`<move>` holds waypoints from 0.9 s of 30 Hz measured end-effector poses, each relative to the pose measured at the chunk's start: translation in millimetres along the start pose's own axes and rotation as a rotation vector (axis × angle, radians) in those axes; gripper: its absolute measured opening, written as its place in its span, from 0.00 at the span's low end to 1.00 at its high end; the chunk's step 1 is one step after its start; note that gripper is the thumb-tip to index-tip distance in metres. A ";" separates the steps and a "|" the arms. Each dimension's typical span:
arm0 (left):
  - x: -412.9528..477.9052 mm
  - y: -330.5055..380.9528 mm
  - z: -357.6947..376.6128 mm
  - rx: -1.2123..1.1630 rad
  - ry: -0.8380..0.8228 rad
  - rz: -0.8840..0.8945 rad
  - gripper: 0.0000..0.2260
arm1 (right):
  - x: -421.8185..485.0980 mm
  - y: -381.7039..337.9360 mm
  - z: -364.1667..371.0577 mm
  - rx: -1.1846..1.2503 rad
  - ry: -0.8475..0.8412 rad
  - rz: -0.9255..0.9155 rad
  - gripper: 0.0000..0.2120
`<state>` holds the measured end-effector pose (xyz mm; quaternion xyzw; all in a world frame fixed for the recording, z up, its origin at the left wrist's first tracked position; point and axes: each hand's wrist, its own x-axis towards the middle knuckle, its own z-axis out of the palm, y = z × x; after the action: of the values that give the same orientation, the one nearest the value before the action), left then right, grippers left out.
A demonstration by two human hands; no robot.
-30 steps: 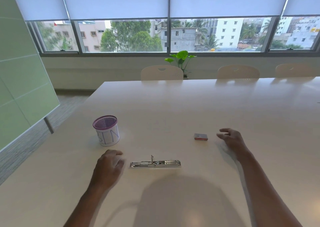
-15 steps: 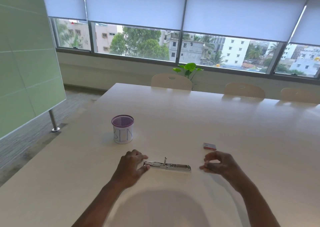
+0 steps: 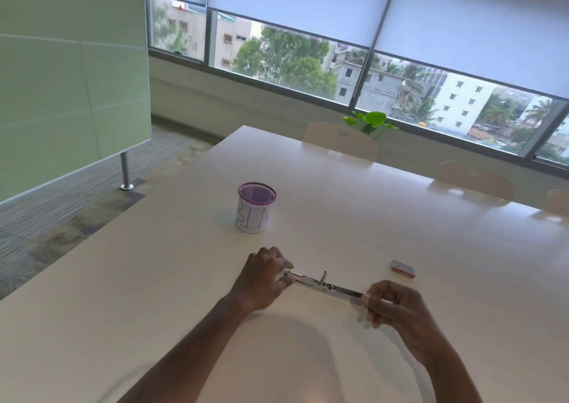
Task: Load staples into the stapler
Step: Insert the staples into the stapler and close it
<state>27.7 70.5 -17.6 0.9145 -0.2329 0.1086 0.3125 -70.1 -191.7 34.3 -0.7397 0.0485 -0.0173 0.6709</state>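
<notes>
Half a second ago my right hand (image 3: 397,307) sat just off the stapler's right end with nothing in its curled fingers. Now it pinches that end between thumb and fingertips. My left hand (image 3: 264,279) was already touching the left end then, and now its fingers are curled round it with the thumb against the metal. A second ago both hands were apart from the stapler, the right one near the box of staples (image 3: 402,269). The view has also swung, so the window line now runs slanted.

The stapler (image 3: 323,284) lies folded out flat in one long metal strip on the near middle of the bench (image 3: 338,217), spanning between my two hands. I cannot tell whether it is resting on the bench or raised just off it. The box is on the bench, closed, just beyond the right hand and apart from it.

By my count there is one stapler, one box of staples, one purple-rimmed mesh cup (image 3: 255,207) standing upright beyond the left hand, three chairs (image 3: 340,140) along the far edge, one plant (image 3: 371,122) and one green board (image 3: 70,79) on the left.
</notes>
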 end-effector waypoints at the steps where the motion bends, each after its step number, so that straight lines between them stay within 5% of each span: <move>1: 0.5 0.5 0.2 -0.001 0.005 -0.002 0.14 | 0.1 0.2 -0.6 0.010 -0.002 -0.003 0.13; 6: 0.9 0.9 0.2 0.021 0.008 0.009 0.13 | -1.2 1.4 1.5 0.118 -0.034 0.036 0.07; 27: 0.2 3.4 -3.0 0.023 -0.012 0.015 0.10 | 2.0 5.6 -1.8 0.346 -0.076 0.139 0.11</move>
<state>26.0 70.0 -13.4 0.9169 -0.2402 0.1083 0.2998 -68.5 -194.2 28.8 -0.6085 0.0706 0.0488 0.7889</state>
